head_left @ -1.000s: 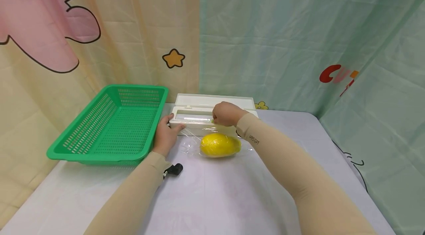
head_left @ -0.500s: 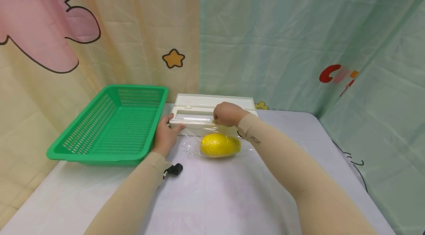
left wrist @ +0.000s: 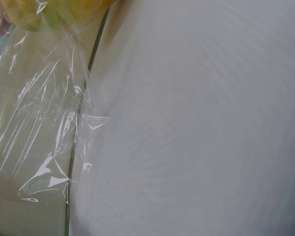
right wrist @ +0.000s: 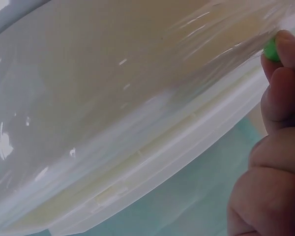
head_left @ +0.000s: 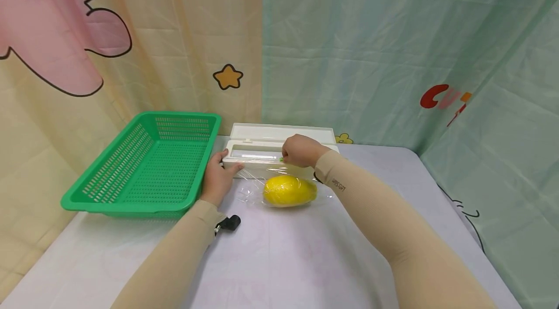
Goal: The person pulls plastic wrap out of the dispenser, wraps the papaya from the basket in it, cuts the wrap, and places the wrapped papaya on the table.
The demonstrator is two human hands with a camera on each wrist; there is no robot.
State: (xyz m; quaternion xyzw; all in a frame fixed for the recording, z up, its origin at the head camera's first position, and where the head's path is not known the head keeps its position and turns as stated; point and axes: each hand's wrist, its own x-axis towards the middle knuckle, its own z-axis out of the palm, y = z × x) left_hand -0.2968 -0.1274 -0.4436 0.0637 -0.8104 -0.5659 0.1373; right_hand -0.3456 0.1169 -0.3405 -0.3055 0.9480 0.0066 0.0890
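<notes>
I see the white cling film box at the far middle of the table, lid up. My left hand grips its left end, thumb on the front. My right hand pinches a small green knob between thumb and finger, on top of the box. The clear cling film runs down the front of the box to the yellow fruit, maybe a papaya, just on the near side. I can't tell if film goes under it.

I think the film is very light, floppy and sticky to itself, and it may rip, so its flat edges are the best place to hold. The box looks hard and light; its two ends make good grips. The fruit looks smooth and maybe slippery, best held round its fat middle.
</notes>
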